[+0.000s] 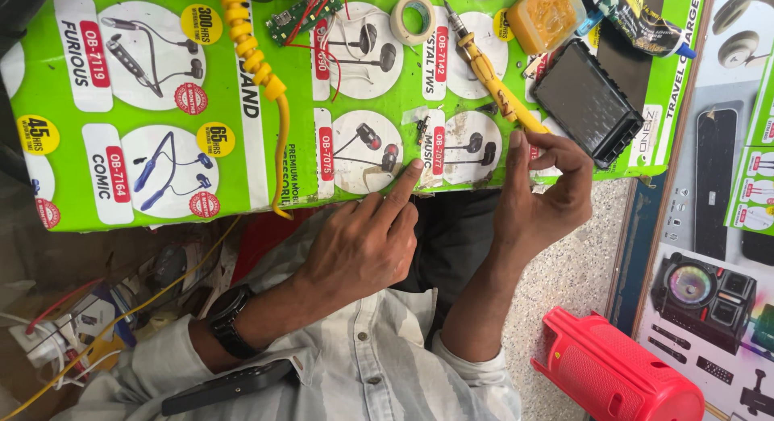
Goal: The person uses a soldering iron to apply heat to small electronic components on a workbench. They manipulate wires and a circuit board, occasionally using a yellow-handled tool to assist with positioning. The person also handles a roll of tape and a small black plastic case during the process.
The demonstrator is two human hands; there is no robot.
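A green printed poster sheet (pixel 242 147) covers the bench, strewn with a yellow-handled soldering iron (pixel 492 78), a tape roll (pixel 412 18), a small green circuit board (pixel 294 18) and a black rectangular case (pixel 587 102). The left hand (pixel 363 243) presses its extended forefinger on the sheet's near edge, other fingers curled. The right hand (pixel 542 191) pinches thumb and fingers together on something too small to make out. A red cylindrical speaker (pixel 617 368) lies near right.

We see both forearms reaching up from the bottom of the frame, sleeves pushed back to the elbows. The left hand (pixel 359 243) lies knuckles up, its index finger stretched straight forward and the other fingers curled loosely under (the thumb is hidden beneath). The right hand (pixel 542 191) stands on its edge with the wrist bent, thumb and fingertips drawn together in a pinch near the top, palm turned toward the left hand.
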